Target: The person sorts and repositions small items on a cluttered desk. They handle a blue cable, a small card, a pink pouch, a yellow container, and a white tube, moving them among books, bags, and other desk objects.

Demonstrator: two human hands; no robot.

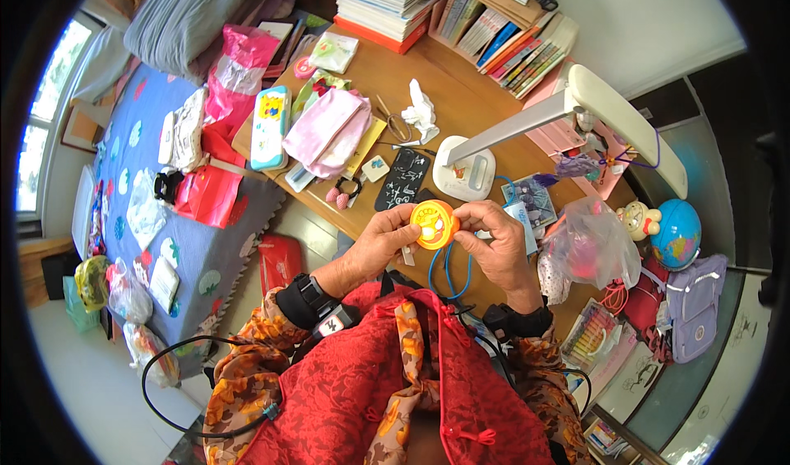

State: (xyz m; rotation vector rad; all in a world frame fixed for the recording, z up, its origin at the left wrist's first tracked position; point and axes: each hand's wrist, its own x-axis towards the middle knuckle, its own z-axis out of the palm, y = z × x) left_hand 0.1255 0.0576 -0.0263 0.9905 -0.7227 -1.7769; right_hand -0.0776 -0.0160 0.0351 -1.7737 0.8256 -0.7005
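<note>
Between my two hands is a small round orange-and-yellow plastic case (434,225) with a raised picture on its face. My left hand (384,240) pinches its left edge, the thumb lying over the front. At the right edge, the thumb and fingertips of my right hand (497,243) grip its orange side. Below the case a blue cord (449,283) hangs in a loop over the desk edge. Just beyond my hands lie a black patterned phone or phone case (402,180) and the white base of a desk lamp (464,172).
The lamp's arm (512,125) slants across the right of the wooden desk (432,64). A pink cloth pouch (327,131) and a pencil case (270,128) lie left. A plastic bag (592,243) and a globe (676,233) stand right; a bed (203,267) is at left.
</note>
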